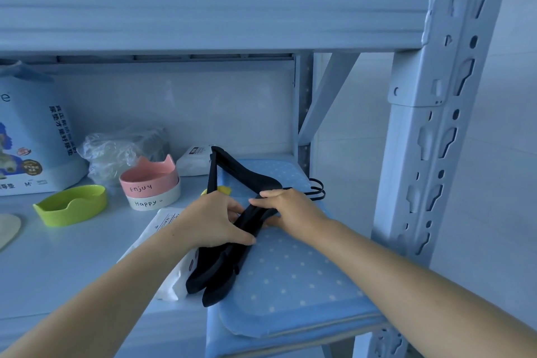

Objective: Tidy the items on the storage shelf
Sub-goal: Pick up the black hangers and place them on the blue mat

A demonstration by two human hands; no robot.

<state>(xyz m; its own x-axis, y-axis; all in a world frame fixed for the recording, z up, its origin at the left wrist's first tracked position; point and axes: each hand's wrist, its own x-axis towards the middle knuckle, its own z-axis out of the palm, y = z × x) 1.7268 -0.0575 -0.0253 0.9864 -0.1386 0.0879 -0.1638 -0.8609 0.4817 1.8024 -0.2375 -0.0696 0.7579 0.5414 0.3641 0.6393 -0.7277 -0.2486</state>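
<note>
Several black hangers [220, 270], left hand [213, 222] gripping, right hand [290, 209] gripping, on dotted cushion [290, 273]

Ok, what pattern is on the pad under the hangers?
Light blue with small white dots: the pad, under the hangers, shows best in the head view.

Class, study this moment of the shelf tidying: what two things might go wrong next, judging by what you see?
1. The hooks of the black hangers point at the shelf upright; they may snag it.
2. The left hand and right hand hold several hangers whose lower ends splay apart over the dotted cushion; one might slip out.
</note>
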